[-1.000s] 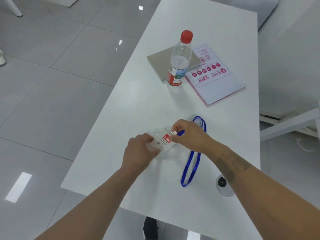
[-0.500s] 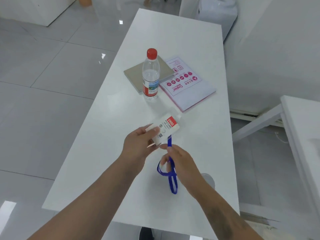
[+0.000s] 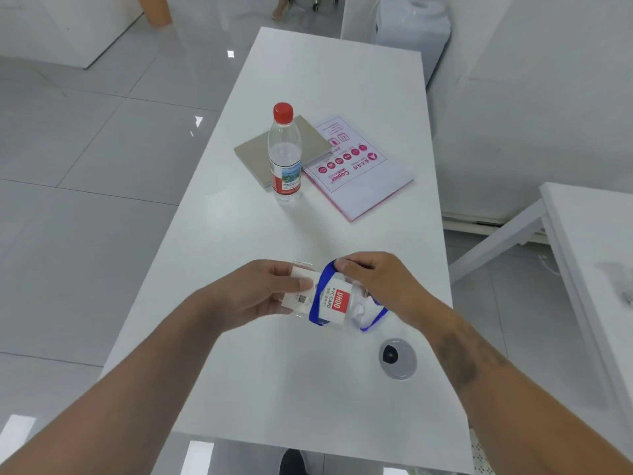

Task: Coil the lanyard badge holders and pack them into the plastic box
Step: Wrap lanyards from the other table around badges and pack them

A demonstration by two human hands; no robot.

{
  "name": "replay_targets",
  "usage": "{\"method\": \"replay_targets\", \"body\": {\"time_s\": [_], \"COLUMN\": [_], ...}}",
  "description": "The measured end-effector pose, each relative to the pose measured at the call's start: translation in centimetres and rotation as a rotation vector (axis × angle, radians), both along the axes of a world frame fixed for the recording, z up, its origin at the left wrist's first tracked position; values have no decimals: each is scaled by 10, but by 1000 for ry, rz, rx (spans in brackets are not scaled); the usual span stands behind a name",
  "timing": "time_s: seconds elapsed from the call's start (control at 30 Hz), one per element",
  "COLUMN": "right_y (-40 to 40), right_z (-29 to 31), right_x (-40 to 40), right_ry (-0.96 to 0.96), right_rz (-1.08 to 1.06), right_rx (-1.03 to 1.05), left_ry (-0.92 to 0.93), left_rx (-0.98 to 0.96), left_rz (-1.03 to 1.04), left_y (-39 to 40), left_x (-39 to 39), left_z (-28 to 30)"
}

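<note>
A clear badge holder (image 3: 334, 305) with a white card and red label is held above the white table (image 3: 308, 217). My left hand (image 3: 260, 293) grips its left end, thumb on top. A blue lanyard (image 3: 317, 296) runs in a loop across the card's face and hangs out below at the right. My right hand (image 3: 373, 282) pinches the strap at the top edge of the holder. No plastic box is in view.
A water bottle (image 3: 285, 156) with a red cap stands mid-table, beside a grey board (image 3: 253, 156) and a pink-printed paper pack (image 3: 356, 169). A round cable grommet (image 3: 397, 358) sits near my right forearm. Another white table (image 3: 589, 255) stands at the right.
My right hand rose from below the holder to its top edge, bringing the blue strap round the card. The holder turned to lie more level in my left hand.
</note>
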State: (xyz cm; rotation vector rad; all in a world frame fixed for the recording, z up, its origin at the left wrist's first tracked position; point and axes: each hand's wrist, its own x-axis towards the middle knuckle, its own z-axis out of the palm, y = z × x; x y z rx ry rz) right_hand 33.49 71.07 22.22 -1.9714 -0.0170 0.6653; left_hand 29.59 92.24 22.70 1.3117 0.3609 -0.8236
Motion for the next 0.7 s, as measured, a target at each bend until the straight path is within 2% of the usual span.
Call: {"method": "replay_targets", "body": {"time_s": [0.07, 0.17, 0.23, 0.3, 0.37, 0.47, 0.53, 0.6, 0.63, 0.7], "right_y": [0, -5, -7, -3, 3, 8, 4, -2, -5, -13], "right_z": [-9, -23, -26, -25, -20, -5, 4, 15, 22, 31], "right_x": [-8, -20, -29, -38, -48, -58, -56, -46, -39, -23], "right_ry": [167, 482, 591, 630, 524, 268, 57, -146, -213, -228], "right_rz": [-73, -169, -161, -152, -90, 111, 265, 353, 341, 249], "right_rx": [76, 431, 612, 590, 375, 5, -194, -337, -355, -257], "left_ry": [42, 99, 116, 91, 36, -103, -250, -325, -323, -270], "left_rx": [-98, -224, -328, -348, -233, 180, 411, 487, 494, 447], "left_rz": [108, 180, 198, 271, 414, 528, 413, 240, 143, -16], "left_y": [-3, -9, -10, -13, -18, -23, -24, -25, -26, -24], "left_x": [-6, -13, -15, -15, -12, -11, -14, -17, -19, -21], "left_z": [-4, -8, -9, -10, -15, -23, -24, -20, -17, -10]}}
